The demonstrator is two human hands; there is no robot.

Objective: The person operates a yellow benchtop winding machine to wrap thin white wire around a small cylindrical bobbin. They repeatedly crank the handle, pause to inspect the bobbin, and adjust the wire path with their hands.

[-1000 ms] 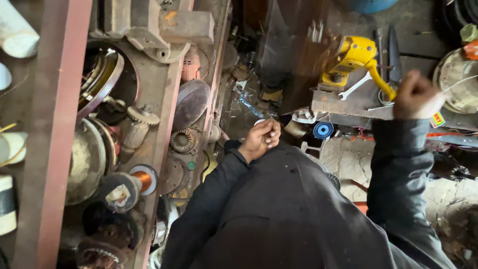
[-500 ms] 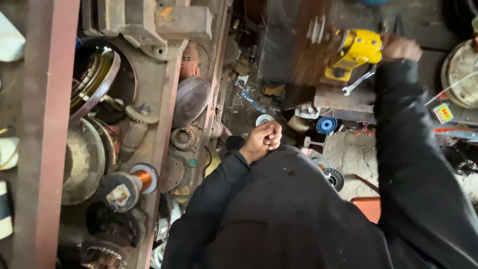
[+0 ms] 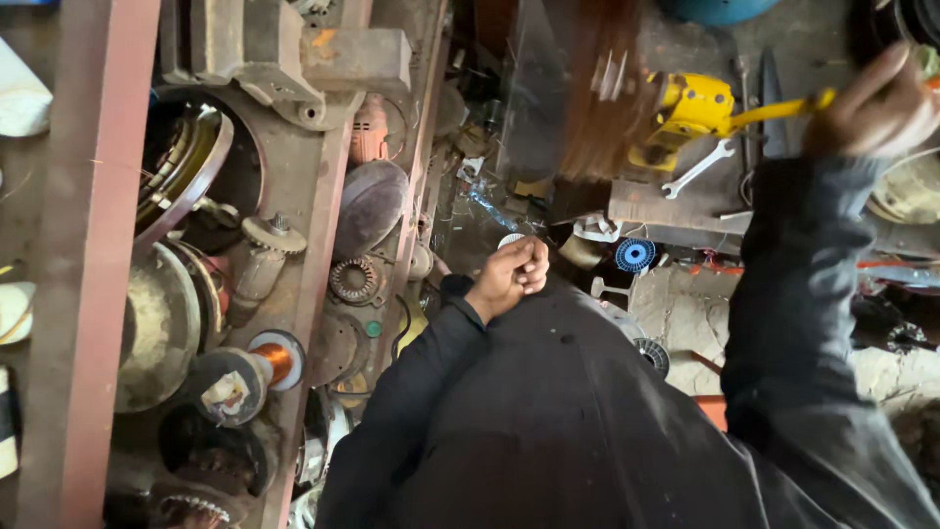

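Since a moment ago my right hand (image 3: pixel 874 106) has swung further right, now gripping the yellow handle (image 3: pixel 778 108) of the yellow tool (image 3: pixel 690 108) on the worktop (image 3: pixel 676 211). My left hand (image 3: pixel 511 274) stays fisted around a small white round part (image 3: pixel 509 238) near my chest.

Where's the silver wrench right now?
The wrench lies upper right in the head view, just below the yellow tool, left of the right hand.
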